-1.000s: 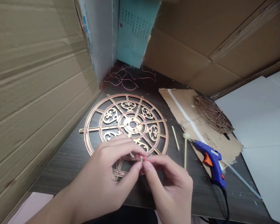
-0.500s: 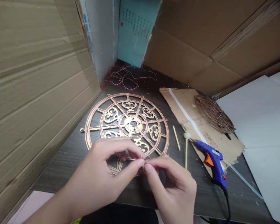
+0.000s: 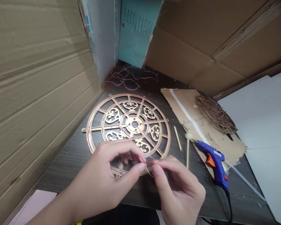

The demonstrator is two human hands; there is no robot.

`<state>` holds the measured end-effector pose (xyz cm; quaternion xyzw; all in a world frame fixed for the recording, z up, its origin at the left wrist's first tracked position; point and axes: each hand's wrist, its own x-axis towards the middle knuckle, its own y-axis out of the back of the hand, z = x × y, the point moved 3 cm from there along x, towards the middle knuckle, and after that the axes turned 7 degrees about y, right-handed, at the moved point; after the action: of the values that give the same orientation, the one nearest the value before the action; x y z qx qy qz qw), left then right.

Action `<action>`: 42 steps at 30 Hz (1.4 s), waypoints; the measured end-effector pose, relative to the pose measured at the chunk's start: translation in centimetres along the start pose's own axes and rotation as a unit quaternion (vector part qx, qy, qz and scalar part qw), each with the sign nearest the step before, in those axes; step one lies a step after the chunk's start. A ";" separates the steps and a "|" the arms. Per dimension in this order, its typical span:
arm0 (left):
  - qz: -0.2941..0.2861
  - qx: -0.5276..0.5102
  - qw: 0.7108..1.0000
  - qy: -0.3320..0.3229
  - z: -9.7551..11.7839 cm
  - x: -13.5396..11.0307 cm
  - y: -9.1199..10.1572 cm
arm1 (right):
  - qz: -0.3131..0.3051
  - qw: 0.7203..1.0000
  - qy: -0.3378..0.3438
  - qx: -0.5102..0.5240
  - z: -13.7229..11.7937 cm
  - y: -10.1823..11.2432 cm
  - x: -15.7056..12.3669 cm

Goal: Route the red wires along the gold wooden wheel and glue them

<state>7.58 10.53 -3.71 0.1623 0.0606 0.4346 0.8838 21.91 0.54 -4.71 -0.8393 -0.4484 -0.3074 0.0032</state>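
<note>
A round golden fretwork disc (image 3: 128, 125) lies flat on the dark wooden table (image 3: 67, 162), with thin red wire running along its spokes. My left hand (image 3: 107, 175) and my right hand (image 3: 178, 187) meet over the disc's near rim. Each pinches thumb against forefinger on a thin red wire (image 3: 150, 163), which bends in a small loop between the fingertips. The disc's near edge is partly hidden under my left hand.
A blue hot-glue gun (image 3: 214, 164) lies at the right on a cardboard sheet (image 3: 196, 125), beside a dark woven disc (image 3: 216, 114). Two wooden sticks (image 3: 187, 148) lie between it and the golden disc. Loose red wire (image 3: 126, 78) sits at the back. Cardboard walls (image 3: 37, 78) enclose the table.
My right hand has drawn slightly right and towards me, pulling a short loop of red wire into view between the two pinches. The disc has not moved.
</note>
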 end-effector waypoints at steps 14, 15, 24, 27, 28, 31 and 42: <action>0.006 -0.030 1.000 0.005 0.1 0.0 -0.3 | 0.000 0.999 0.036 -0.032 -0.3 -0.2 0.1; 0.008 -0.030 1.000 0.007 0.1 0.0 -0.2 | 0.001 0.999 0.036 -0.036 -0.3 -0.2 0.0; 0.016 -0.033 0.999 0.005 0.2 0.2 -0.1 | -0.002 0.999 0.030 -0.043 -0.3 -0.2 0.0; 0.014 -0.026 1.000 -0.001 0.3 0.1 0.1 | -0.007 0.999 0.034 -0.041 -0.3 -0.2 0.0; 0.014 -0.023 1.000 -0.002 0.3 0.0 0.1 | -0.010 0.999 0.037 -0.038 -0.3 -0.2 -0.1; 0.013 -0.013 1.000 -0.008 0.3 -0.1 0.2 | -0.024 0.998 0.046 -0.033 -0.3 -0.3 -0.1; 0.014 -0.026 0.999 -0.034 -0.1 -0.2 0.2 | -0.001 0.981 0.178 -0.081 -1.3 -0.8 0.5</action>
<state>7.31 10.47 -3.74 0.1547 0.0166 0.4423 0.8833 20.80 0.97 -3.60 -0.7683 -0.4155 -0.4867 0.0148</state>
